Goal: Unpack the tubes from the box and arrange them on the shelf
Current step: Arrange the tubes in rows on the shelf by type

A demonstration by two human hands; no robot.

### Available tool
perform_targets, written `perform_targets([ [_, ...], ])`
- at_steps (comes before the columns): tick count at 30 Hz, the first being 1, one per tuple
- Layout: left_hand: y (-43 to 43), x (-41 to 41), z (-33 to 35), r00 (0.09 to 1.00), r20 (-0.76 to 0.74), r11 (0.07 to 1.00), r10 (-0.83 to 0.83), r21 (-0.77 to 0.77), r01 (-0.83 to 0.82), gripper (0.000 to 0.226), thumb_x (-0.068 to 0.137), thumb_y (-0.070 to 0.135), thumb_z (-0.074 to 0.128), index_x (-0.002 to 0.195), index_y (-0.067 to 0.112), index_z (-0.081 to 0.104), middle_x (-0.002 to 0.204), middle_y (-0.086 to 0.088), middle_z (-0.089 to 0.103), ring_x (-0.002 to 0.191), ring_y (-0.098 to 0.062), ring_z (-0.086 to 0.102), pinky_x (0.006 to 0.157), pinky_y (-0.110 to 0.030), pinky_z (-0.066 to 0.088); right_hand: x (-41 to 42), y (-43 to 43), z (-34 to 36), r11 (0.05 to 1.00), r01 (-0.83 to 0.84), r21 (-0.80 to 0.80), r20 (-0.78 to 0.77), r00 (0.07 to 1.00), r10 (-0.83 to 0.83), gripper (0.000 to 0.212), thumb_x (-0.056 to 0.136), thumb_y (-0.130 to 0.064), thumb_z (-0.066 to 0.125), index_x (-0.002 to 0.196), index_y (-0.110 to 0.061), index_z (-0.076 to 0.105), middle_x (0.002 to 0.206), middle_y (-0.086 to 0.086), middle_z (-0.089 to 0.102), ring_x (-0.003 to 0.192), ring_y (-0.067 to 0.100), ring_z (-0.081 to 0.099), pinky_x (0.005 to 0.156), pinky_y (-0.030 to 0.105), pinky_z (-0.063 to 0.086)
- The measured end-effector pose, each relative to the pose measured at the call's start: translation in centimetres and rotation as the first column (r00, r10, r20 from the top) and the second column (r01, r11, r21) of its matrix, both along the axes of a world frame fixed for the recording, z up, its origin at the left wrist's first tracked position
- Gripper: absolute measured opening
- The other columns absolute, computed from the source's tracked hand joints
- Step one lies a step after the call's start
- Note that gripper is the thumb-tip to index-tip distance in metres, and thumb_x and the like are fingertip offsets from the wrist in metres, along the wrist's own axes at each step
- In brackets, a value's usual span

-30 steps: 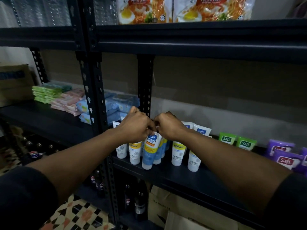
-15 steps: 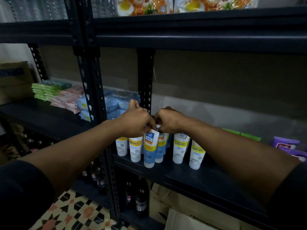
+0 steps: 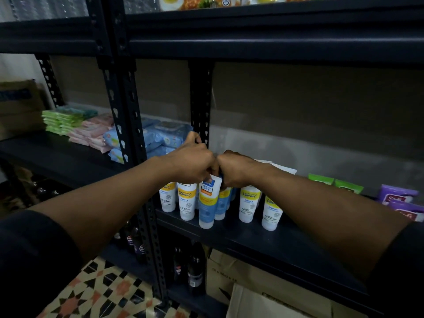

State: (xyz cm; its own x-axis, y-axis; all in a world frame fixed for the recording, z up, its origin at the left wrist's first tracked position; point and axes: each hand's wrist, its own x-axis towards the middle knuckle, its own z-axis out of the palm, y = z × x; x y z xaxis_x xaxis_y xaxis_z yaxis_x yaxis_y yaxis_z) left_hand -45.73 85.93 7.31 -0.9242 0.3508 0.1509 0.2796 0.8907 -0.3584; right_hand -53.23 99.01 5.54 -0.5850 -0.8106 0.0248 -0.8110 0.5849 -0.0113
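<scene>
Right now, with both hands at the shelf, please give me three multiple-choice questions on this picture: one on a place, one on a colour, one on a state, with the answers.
1. Where are the purple packs?
A. on the top shelf
B. at the right end of the shelf that holds the tubes
C. on the floor

2. What colour is the front tube, where the left hand and the right hand meet?
A. green
B. all white
C. blue with a yellow band

3. How are the white tubes placed?
A. upright on their caps
B. flat on their sides
C. inside a box

Answers:
1 B, they lie past the green packs, at the right edge.
2 C, its blue body and yellow band show below the hands.
3 A, each stands cap down on the shelf.
</scene>
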Motion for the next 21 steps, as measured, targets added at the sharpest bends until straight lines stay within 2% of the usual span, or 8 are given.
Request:
perform_targets([
  [3,-0.2,-0.2,-0.2,1.0,0.008,0.999,0.007,0.044,-0.008,0.02,0.088,0.038,0.063,0.106,0.032,0.068,0.096,0.01,0.071,0.09,-0.01,0.038,0.092,-0.035,0.011,-0.1,-0.2,-0.3,0.999,0.024,-0.024,-0.035,0.999,-0.024,0.022,0.077,-0.022,0.077,0.083,-0.023,0.055,0.087,0.003,0.051,0.073,0.02,0.054,0.062,0.03,0.043],
  [6,-0.3,-0.2,-0.3,1.0,0.012,0.998,0.021,0.066,-0.021,0.021,0.088,0.037,0.062,0.107,0.031,0.069,0.098,0.009,0.071,0.098,-0.015,0.043,0.094,-0.036,0.013,-0.2,-0.2,-0.3,0.999,0.031,-0.029,-0.054,0.998,-0.032,0.018,0.08,-0.018,0.074,0.088,-0.02,0.058,0.092,0.006,0.052,0.067,0.017,0.048,0.062,0.028,0.04],
  [11,-0.5,-0.3,-0.4,0.999,0.031,0.995,0.042,0.087,-0.045,0.022,0.088,0.038,0.062,0.109,0.034,0.069,0.104,0.011,0.07,0.107,-0.018,0.041,0.098,-0.039,0.017,-0.1,-0.5,0.1,1.0,0.028,-0.013,-0.027,0.999,-0.028,0.023,0.084,-0.019,0.069,0.106,-0.014,0.065,0.094,0.005,0.049,0.079,0.021,0.051,0.067,0.03,0.04],
  [15,-0.6,-0.2,-0.2,0.997,0.068,0.993,0.032,0.113,-0.039,0.025,0.088,0.04,0.062,0.112,0.036,0.068,0.104,0.014,0.069,0.1,-0.011,0.035,0.093,-0.033,0.015,-0.6,-0.9,0.6,0.999,0.043,0.028,-0.009,0.999,-0.043,0.015,0.085,-0.022,0.069,0.093,-0.017,0.058,0.09,0.005,0.054,0.078,0.023,0.056,0.064,0.03,0.044],
  [16,-0.6,-0.2,-0.1,0.997,0.073,0.992,0.027,0.12,-0.035,0.025,0.088,0.039,0.062,0.111,0.035,0.068,0.102,0.014,0.069,0.097,-0.01,0.034,0.091,-0.031,0.015,-0.8,-0.9,0.7,0.998,0.059,0.029,-0.02,0.998,-0.058,0.018,0.083,-0.02,0.071,0.089,-0.018,0.054,0.089,0.005,0.053,0.077,0.023,0.056,0.063,0.03,0.043],
  [18,-0.6,-0.2,-0.1,0.998,0.066,0.99,0.014,0.137,-0.023,0.023,0.088,0.039,0.063,0.109,0.034,0.069,0.101,0.013,0.07,0.1,-0.012,0.039,0.093,-0.031,0.016,-1.0,-1.0,0.8,0.997,0.079,0.026,-0.031,0.996,-0.078,0.025,0.08,-0.018,0.074,0.087,-0.018,0.05,0.085,0.004,0.05,0.076,0.022,0.055,0.062,0.03,0.043],
  [21,-0.6,-0.2,-0.6,1.0,0.026,0.986,-0.012,0.166,0.007,0.021,0.088,0.039,0.063,0.107,0.034,0.069,0.1,0.013,0.071,0.103,-0.015,0.043,0.097,-0.033,0.02,-1.0,-0.9,0.8,0.997,0.077,0.019,-0.028,0.997,-0.076,0.023,0.081,-0.016,0.072,0.086,-0.018,0.05,0.08,0.002,0.046,0.074,0.022,0.052,0.062,0.03,0.041],
])
